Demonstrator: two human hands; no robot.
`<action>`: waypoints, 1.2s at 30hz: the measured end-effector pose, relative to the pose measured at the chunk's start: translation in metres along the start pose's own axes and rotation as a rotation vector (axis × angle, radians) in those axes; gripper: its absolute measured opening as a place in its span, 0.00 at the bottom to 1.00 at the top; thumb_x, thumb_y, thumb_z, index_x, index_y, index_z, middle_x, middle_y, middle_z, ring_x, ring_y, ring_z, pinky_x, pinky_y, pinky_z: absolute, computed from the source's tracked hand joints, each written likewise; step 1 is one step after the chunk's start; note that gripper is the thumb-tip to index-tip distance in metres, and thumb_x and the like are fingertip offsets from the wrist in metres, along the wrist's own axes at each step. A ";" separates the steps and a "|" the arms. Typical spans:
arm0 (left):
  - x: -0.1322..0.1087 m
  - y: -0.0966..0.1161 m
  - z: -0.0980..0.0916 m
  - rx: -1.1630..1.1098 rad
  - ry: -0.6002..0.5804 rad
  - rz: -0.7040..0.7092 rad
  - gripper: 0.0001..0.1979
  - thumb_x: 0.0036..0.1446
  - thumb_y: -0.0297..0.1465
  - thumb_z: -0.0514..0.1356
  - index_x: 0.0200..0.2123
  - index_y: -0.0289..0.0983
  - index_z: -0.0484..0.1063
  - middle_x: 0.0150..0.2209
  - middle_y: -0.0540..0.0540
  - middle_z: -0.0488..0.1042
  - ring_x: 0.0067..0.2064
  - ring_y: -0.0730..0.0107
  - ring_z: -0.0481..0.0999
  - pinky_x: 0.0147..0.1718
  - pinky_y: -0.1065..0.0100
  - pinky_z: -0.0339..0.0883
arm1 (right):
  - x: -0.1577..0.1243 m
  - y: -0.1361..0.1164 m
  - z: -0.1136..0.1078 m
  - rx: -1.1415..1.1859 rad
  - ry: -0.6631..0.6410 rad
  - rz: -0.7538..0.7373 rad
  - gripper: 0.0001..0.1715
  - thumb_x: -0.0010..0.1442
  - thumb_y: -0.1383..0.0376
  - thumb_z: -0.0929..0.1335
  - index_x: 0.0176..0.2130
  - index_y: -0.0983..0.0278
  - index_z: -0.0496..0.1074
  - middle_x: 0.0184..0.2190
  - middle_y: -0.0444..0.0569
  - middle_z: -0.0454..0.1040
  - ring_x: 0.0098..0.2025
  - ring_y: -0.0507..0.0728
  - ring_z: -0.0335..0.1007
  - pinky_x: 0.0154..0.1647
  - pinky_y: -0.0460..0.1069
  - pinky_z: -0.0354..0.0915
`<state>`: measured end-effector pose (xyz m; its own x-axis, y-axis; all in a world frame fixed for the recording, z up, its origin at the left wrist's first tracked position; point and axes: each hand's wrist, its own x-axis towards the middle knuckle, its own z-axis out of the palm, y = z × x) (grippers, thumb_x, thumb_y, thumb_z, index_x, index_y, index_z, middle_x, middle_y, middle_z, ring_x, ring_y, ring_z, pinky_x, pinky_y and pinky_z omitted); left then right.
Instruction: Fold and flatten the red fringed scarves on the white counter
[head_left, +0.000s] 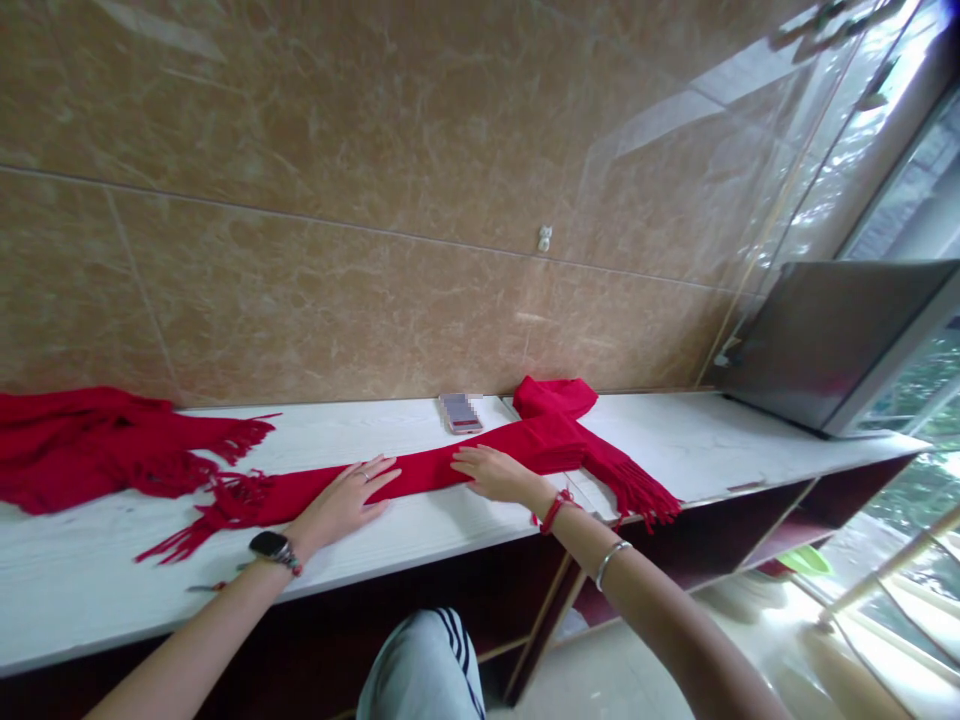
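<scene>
A long red fringed scarf point(420, 472) lies stretched along the white shelf top point(97, 590). My left hand point(341, 502) rests flat on its left part, fingers spread, with a ring and a dark watch on the wrist. My right hand point(495, 473) lies flat on the scarf's middle, fingers stretched out, with a red cord and a silver bangle on the wrist. The scarf's right end point(630, 485) is folded over and its fringe hangs at the shelf's front edge.
Another red fringed scarf point(97, 450) is heaped at the far left. A small phone-like object point(460, 411) lies by the marble wall. A grey box-shaped appliance point(825, 340) stands at the right end. My knee in striped trousers point(427, 660) is below.
</scene>
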<state>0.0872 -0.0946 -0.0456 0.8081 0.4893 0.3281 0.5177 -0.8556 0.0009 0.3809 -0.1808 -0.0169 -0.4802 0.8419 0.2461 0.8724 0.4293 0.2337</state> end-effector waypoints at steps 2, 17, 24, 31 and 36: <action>0.000 -0.001 0.001 -0.022 -0.076 0.011 0.26 0.59 0.45 0.46 0.59 0.44 0.55 0.61 0.47 0.54 0.61 0.63 0.52 0.58 0.58 0.45 | 0.003 -0.015 0.013 -0.025 -0.017 -0.071 0.23 0.60 0.67 0.58 0.55 0.66 0.61 0.55 0.52 0.63 0.58 0.56 0.55 0.58 0.53 0.52; 0.004 -0.011 0.010 -0.084 -0.161 -0.097 0.27 0.59 0.47 0.42 0.59 0.47 0.52 0.61 0.48 0.52 0.61 0.61 0.52 0.57 0.55 0.43 | -0.024 -0.002 -0.001 -0.187 0.001 0.177 0.23 0.60 0.73 0.56 0.55 0.73 0.59 0.53 0.62 0.64 0.57 0.61 0.56 0.55 0.59 0.54; 0.005 -0.008 0.006 -0.057 -0.170 -0.103 0.27 0.59 0.46 0.43 0.59 0.44 0.53 0.61 0.47 0.53 0.61 0.63 0.53 0.57 0.57 0.44 | 0.037 -0.055 0.023 -0.206 0.084 0.099 0.20 0.61 0.73 0.55 0.50 0.74 0.63 0.48 0.61 0.68 0.52 0.60 0.60 0.54 0.58 0.54; 0.003 -0.007 0.005 -0.064 -0.164 -0.092 0.27 0.59 0.47 0.42 0.59 0.45 0.53 0.61 0.48 0.53 0.61 0.63 0.53 0.57 0.56 0.43 | 0.037 -0.043 0.019 -0.255 -0.007 0.226 0.19 0.60 0.75 0.55 0.48 0.77 0.64 0.42 0.63 0.71 0.46 0.61 0.65 0.51 0.58 0.57; 0.003 -0.008 0.006 -0.078 -0.177 -0.090 0.28 0.59 0.48 0.41 0.60 0.45 0.52 0.62 0.48 0.52 0.61 0.63 0.52 0.58 0.56 0.42 | -0.001 -0.007 0.010 -0.287 -0.041 0.325 0.23 0.60 0.75 0.53 0.53 0.78 0.60 0.46 0.66 0.68 0.50 0.63 0.62 0.53 0.59 0.53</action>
<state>0.0873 -0.0854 -0.0503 0.7999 0.5804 0.1525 0.5722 -0.8143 0.0980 0.3765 -0.1818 -0.0278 -0.1757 0.9331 0.3137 0.9142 0.0364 0.4036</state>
